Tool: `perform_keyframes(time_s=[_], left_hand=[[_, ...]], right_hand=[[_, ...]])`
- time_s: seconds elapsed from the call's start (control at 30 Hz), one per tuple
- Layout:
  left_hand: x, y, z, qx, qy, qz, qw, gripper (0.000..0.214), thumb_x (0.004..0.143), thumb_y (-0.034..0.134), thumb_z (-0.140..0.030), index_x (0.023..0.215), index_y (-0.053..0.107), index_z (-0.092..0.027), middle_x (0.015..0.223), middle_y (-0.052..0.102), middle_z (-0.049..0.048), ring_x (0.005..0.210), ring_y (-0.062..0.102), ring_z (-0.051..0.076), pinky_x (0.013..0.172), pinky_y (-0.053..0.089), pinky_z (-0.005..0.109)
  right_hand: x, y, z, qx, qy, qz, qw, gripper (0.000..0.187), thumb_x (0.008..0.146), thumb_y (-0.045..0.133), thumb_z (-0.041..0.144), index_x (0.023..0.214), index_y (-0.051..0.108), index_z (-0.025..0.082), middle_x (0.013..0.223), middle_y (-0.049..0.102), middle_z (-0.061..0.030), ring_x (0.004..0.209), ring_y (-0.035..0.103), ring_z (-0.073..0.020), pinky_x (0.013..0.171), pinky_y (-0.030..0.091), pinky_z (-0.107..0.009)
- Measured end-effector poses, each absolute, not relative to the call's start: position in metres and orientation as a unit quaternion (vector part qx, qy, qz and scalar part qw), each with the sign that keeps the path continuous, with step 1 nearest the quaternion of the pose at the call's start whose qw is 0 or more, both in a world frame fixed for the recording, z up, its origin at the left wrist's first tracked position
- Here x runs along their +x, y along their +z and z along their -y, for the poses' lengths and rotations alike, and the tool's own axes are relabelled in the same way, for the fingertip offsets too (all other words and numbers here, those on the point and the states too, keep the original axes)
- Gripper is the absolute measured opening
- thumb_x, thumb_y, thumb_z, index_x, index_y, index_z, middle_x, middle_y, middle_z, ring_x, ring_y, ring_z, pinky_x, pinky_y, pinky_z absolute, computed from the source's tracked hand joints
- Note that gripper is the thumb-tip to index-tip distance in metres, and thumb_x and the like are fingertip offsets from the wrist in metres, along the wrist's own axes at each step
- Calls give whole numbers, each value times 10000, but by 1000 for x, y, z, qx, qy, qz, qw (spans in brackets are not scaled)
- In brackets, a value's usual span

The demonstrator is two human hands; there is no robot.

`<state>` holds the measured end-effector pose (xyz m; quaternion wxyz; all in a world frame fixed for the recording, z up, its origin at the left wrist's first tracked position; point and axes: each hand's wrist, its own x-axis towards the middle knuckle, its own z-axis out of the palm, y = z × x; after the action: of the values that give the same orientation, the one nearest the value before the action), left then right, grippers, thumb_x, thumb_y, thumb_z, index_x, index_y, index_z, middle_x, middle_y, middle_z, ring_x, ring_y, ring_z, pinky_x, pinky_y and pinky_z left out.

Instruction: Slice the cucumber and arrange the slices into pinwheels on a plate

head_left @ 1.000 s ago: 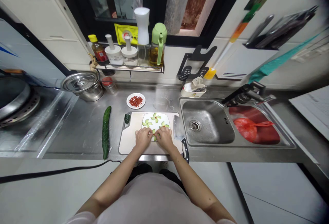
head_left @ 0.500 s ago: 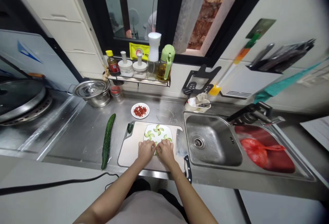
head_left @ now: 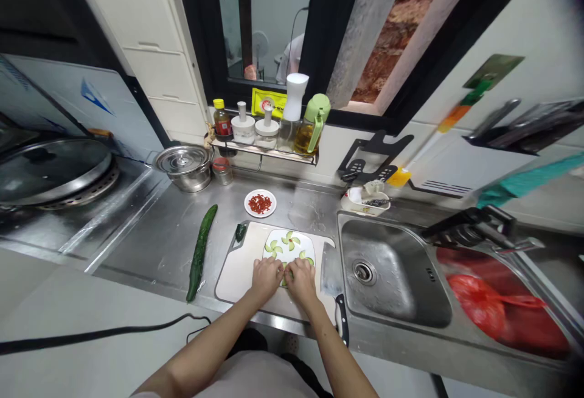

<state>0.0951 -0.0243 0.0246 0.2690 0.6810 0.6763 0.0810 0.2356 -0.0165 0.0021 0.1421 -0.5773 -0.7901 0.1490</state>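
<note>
View swung leftward, left hand (head_left: 267, 276), right hand (head_left: 301, 277) curled over plate (head_left: 290, 253), grip's hold unclear

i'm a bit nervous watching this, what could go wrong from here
The knife lies with its handle near the front edge of the counter, close to the right forearm; a sideways bump might knock it off.
The left hand and right hand work low over the white plate, so a slip could disturb the neighbouring green slices.
</note>
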Motion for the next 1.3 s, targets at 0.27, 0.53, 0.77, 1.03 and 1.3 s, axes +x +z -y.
perform_keyframes(time_s=[0.27,0.53,0.77,1.03,1.3], left_hand=[[95,30,26,658,120,-686,285,168,868,502,-281,862,661,-226,905,662,30,932,578,199,828,293,336],[91,36,31,628,207,-695,282,143,853,535,-274,825,665,-223,806,644,2,857,588,170,810,300,312],[87,41,31,612,275,-691,271,147,844,541,-261,786,667,-213,757,640,-7,788,591,149,787,325,298],[81,36,33,597,295,-699,262,159,842,529,-265,775,663,-213,726,631,-6,739,590,148,745,337,293],[74,34,34,584,297,-706,268,166,841,514,-248,800,669,-208,733,641,1,737,596,155,735,336,301]], right_hand=[[242,16,15,-599,175,766,157,165,869,506,223,791,650,202,883,605,-45,918,443,-206,799,254,-317],[245,35,-8,-608,163,750,205,191,879,488,259,817,662,211,898,632,-41,932,469,-203,816,272,-307],[224,51,-55,-587,175,758,222,177,881,500,280,844,660,212,911,630,-41,938,462,-203,835,286,-296],[170,48,-118,-569,177,792,134,174,882,502,252,890,672,214,953,624,-64,966,446,-212,825,286,-302],[125,31,-164,-558,168,811,53,232,904,457,243,977,675,212,1084,638,-90,1060,464,-231,861,308,-319]])
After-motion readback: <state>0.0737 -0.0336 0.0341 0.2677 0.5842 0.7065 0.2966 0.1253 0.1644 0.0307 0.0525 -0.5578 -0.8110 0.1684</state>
